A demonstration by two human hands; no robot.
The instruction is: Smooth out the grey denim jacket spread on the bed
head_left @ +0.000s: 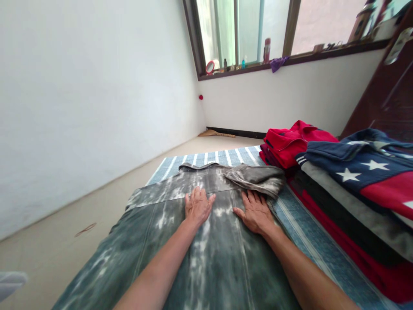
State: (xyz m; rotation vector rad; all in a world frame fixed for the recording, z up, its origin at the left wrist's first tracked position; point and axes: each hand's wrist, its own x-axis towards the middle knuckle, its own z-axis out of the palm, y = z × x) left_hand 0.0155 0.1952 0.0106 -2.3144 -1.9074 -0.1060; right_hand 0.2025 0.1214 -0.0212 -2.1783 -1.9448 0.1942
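I log left hand [197, 207] and right hand [255, 212] open, palms flat, fingers spread evenly on the bleached denim garment [213, 267].

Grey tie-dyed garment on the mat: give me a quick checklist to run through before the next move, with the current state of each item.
1. Both hands on the work: ok. The left hand and right hand lie flat on the grey tie-dyed garment.
2. Garment on the striped blue mat: ok.
3. Folded-over part lying flat: not ok, it looks bunched at the far right corner.
4. Garment apart from the red shirt and star-print top: cannot tell, the folded-over part lies very close to the piled clothes.
5. Near end of the garment lying flat: cannot tell, it runs out of view.
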